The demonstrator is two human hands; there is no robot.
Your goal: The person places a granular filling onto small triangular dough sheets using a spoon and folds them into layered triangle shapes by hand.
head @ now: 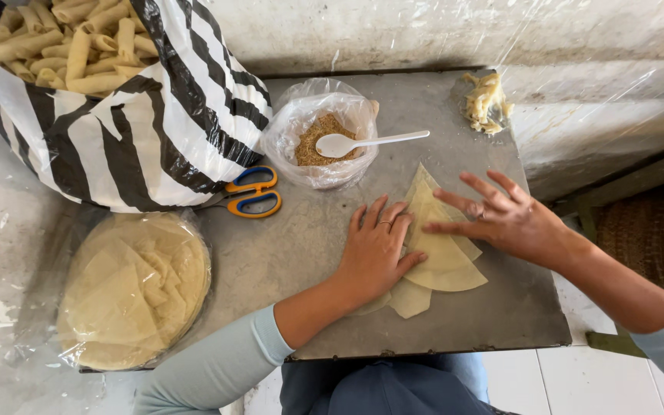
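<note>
Several thin, pale yellow wedge-shaped pastry sheets (pixel 443 253) lie overlapped on a grey metal board (pixel 301 238). My left hand (pixel 376 250) rests flat on the left edge of the sheets, fingers together, a ring on one finger. My right hand (pixel 505 219) hovers over the right side of the sheets with fingers spread, the index fingertip touching the top sheet. Neither hand holds anything.
A plastic-lined bowl of brown crumbly filling (pixel 320 138) with a white spoon (pixel 363 142) stands behind. Orange-handled scissors (pixel 253 192) lie to its left. A zebra-striped bag of rolled pastries (pixel 78 46), a wrapped stack of round sheets (pixel 136 288) and dough scraps (pixel 486 100) surround the board.
</note>
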